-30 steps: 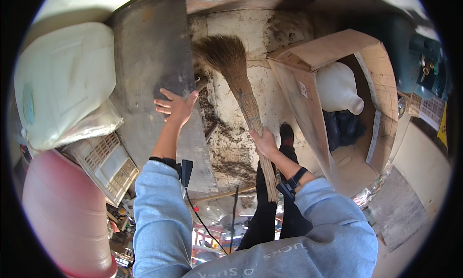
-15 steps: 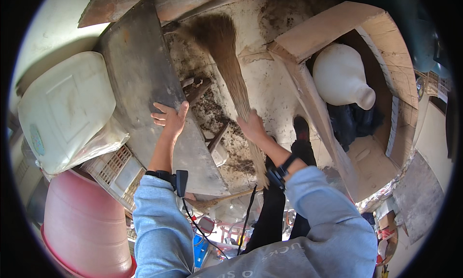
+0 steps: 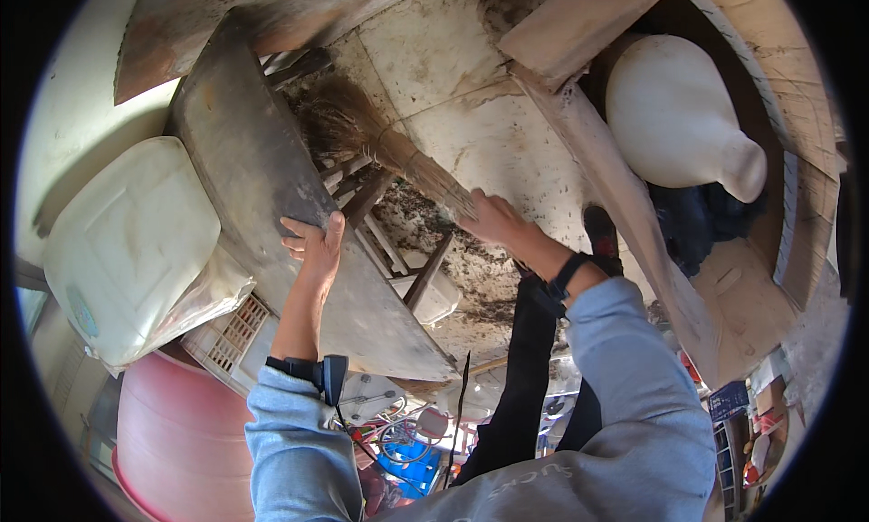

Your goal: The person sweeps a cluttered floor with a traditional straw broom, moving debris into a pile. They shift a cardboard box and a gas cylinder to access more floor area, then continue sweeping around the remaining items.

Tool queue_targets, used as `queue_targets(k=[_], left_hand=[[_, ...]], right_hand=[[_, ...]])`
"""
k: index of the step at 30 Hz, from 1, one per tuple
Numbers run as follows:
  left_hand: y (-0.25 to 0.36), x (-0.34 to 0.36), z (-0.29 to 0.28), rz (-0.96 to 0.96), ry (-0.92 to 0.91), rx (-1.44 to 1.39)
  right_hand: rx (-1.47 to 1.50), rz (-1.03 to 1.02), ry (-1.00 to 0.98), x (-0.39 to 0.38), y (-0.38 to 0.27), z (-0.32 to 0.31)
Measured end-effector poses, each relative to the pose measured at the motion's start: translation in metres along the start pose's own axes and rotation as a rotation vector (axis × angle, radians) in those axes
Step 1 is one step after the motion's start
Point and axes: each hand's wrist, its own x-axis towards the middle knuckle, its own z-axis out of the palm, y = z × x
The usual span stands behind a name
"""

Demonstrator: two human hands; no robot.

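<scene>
From this end of the feed, I have the right hand clamped on the straw broom by its bundled stem. I'd judge it light, stiff along the stem and springy at the bristles, best held where the stalks are tight. Its long axis slants over the dirty floor, bristles pointing upper left, beside the tilted grey tabletop. The left hand is at the tabletop's edge; whether it grips, I can't tell

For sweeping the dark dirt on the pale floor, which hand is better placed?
Probably the right hand: it grips the brown straw broom, while the left hand is at the edge of the flat grey tabletop.
</scene>
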Motion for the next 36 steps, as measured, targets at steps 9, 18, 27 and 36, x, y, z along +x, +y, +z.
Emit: queue_targets(k=[9,18,27,36], left_hand=[[-0.004,-0.002,-0.005,0.022,-0.039,0.057],[-0.005,-0.002,-0.004,0.064,-0.013,-0.008],[-0.003,-0.004,-0.005,0.075,-0.038,0.008],[-0.012,-0.001,-0.002,0.131,0.005,0.029]], right_hand=[[-0.142,-0.045,0.206,0.031,0.036,-0.004],[0.060,-0.070,0.322,0.079,0.053,0.040],[0.090,0.046,0.043,0.056,0.034,0.025],[0.018,0.053,0.066,0.123,0.023,0.029]])
